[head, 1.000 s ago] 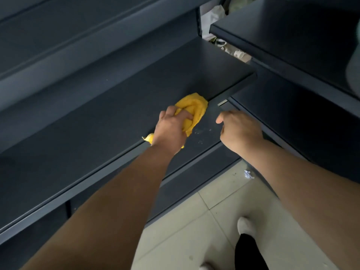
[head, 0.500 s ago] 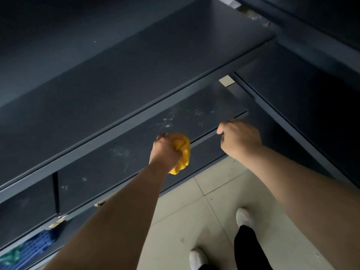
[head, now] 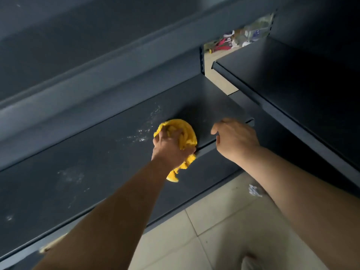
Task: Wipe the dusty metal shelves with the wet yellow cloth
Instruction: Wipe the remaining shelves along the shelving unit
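A dark grey metal shelf (head: 93, 164) runs across the middle of the head view, with white dust smears on its surface. My left hand (head: 171, 147) presses a bunched yellow cloth (head: 185, 133) onto that shelf near its right end, and a tail of the cloth hangs over the front edge. My right hand (head: 235, 139) rests with loosely curled fingers on the shelf's front right corner, apart from the cloth and holding nothing I can see.
A higher shelf (head: 58, 45) overhangs at the upper left. Another dark shelf unit (head: 302, 90) stands at the right, with a gap showing clutter behind. Beige floor tiles (head: 214, 230) lie below, with a scrap of white paper (head: 254, 190) on them.
My left hand lifted the cloth off the upper shelf, came down, and now presses it on the dusty lower shelf. The view shifted down. My right hand moved to this shelf's corner.
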